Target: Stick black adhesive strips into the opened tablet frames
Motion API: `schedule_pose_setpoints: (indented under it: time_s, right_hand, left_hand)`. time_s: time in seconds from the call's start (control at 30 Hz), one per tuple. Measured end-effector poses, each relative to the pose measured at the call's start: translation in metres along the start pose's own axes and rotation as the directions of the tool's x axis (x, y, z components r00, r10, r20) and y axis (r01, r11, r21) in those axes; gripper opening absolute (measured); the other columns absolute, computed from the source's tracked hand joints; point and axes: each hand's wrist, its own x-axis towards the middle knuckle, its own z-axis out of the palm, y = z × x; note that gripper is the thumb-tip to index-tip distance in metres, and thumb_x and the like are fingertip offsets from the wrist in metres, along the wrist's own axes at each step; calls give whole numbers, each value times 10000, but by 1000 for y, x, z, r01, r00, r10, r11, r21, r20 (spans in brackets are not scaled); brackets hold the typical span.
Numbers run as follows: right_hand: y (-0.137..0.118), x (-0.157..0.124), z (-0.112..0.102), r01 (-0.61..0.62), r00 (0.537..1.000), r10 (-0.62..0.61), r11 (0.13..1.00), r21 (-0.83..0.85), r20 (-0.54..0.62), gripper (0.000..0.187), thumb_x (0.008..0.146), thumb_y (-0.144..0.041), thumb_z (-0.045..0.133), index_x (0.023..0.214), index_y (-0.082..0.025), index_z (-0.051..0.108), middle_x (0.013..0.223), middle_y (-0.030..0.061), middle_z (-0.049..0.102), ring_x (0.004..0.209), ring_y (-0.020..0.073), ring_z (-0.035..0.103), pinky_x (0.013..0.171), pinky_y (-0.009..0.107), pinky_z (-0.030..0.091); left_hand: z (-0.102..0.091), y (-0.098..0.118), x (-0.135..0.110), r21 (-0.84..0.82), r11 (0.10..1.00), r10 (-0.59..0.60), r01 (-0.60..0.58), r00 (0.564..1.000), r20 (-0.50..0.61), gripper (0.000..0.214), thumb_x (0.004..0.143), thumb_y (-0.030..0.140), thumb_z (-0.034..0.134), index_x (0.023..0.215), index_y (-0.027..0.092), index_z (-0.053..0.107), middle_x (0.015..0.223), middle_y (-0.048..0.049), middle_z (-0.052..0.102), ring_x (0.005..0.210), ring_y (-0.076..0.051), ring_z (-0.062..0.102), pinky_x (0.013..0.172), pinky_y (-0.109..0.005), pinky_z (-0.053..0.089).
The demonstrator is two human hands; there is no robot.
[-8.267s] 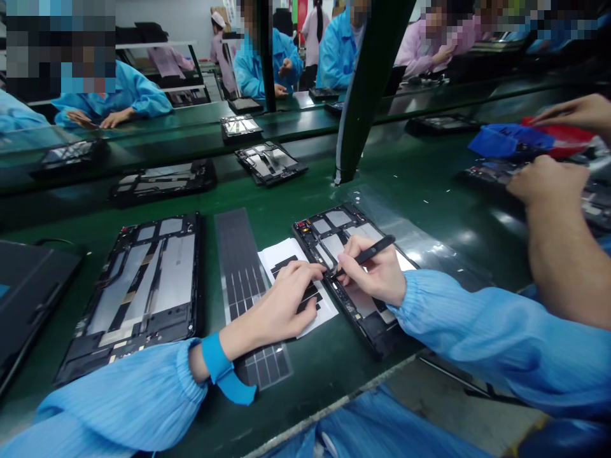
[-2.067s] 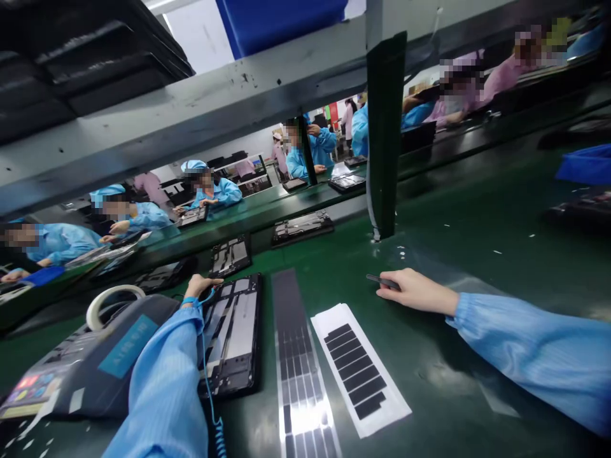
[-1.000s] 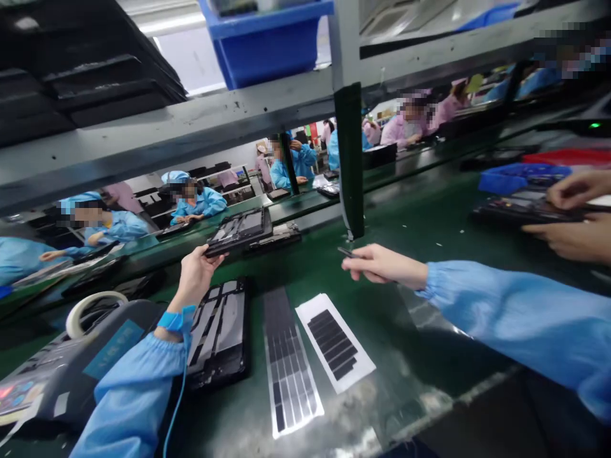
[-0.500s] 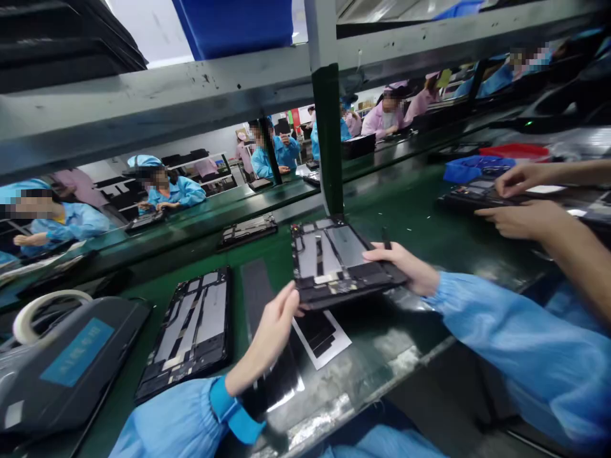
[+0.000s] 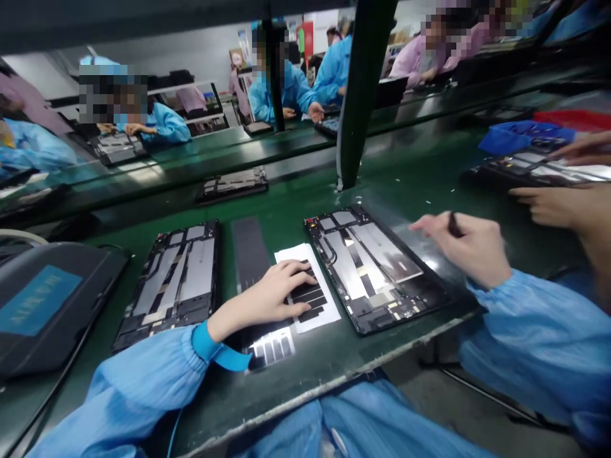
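Note:
My left hand [image 5: 274, 289] lies with its fingers spread over a white sheet [image 5: 329, 315] that bears several black strips [image 5: 310, 299]. A blue band circles that wrist. Right of the sheet, an opened tablet [image 5: 377, 267] rests flat on the green bench, its silvery inner plates and circuit parts facing up. Above the bench, just right of this tablet, my right hand [image 5: 472, 248] is closed around a slim dark tool [image 5: 455, 224]; most of the tool is hidden, so its kind cannot be told. Under and beside my left forearm is a dark film strip [image 5: 251, 245].
A second opened tablet [image 5: 174, 273] lies to the left, beside a dark grey machine [image 5: 62, 299] with a blue label. Another opened tablet [image 5: 233, 184] is farther back. A green post [image 5: 365, 95] rises behind. At right, a co-worker's hands [image 5: 548, 203] work near a blue tray [image 5: 525, 137].
The tablet both hands held up has been set down on the bench and let go. My left hand has moved onto the white sheet; my right hand has drawn away to the right.

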Motion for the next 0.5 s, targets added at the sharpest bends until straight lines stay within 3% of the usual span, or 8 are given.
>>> schedule_pose_setpoints:
  time_s: [0.07,0.13,0.2,0.27,0.3,0.37,0.5]
  right_hand:
    - [-21,-3,9,32,999,-34,981,192,8,479,882,-463,317,726,-125,617,657,86,591,599,118,555,616,253,417]
    - [-46,-11,21,21,964,-113,933,359,239,529,891,-494,250,689,-141,588,645,62,581,581,105,557,589,239,425]
    - [-68,-21,34,12,830,-259,894,448,495,456,886,-465,322,661,-147,558,646,37,579,568,101,557,558,229,430]
    - [-81,-28,44,84,681,-411,866,493,606,309,845,-394,467,689,-146,564,683,27,588,613,110,562,583,232,441]
    - [-84,-31,48,134,637,-461,856,500,618,235,814,-355,530,717,-145,574,717,28,596,657,118,566,612,236,447]
    - [-82,-34,52,177,613,-480,857,484,628,158,767,-302,600,785,-146,583,752,29,607,692,126,571,636,237,453]
    - [-70,-37,54,107,644,-405,888,448,649,151,773,-282,593,843,-149,576,721,24,619,608,112,577,566,220,461]
  left_hand:
    - [0,0,1,5,1000,3,-3,1000,10,340,800,353,528,1105,205,492,1245,-110,415,1216,-247,302,978,-426,299]
    - [0,0,2,13,1000,-1,1,1000,9,352,791,387,536,1091,208,494,1230,-111,421,1195,-260,315,954,-437,317]
    - [1,-1,2,20,1000,-8,8,1000,-1,363,778,417,545,1078,217,497,1208,-107,430,1166,-269,333,930,-448,331]
    - [2,-2,2,20,1000,-12,12,1000,-10,364,773,433,545,1071,229,500,1190,-101,434,1145,-273,339,915,-455,335]
    - [2,-2,2,17,1000,-12,12,1000,-11,362,772,438,544,1068,235,501,1183,-98,435,1142,-274,337,911,-457,334]
    - [4,-4,2,6,1000,-10,10,1000,-13,360,772,443,541,1067,242,501,1179,-96,430,1140,-277,331,909,-460,329]
    - [6,-8,2,-13,1000,-12,12,1000,-11,384,762,456,547,1080,248,495,1167,-94,427,1128,-284,332,899,-468,325]
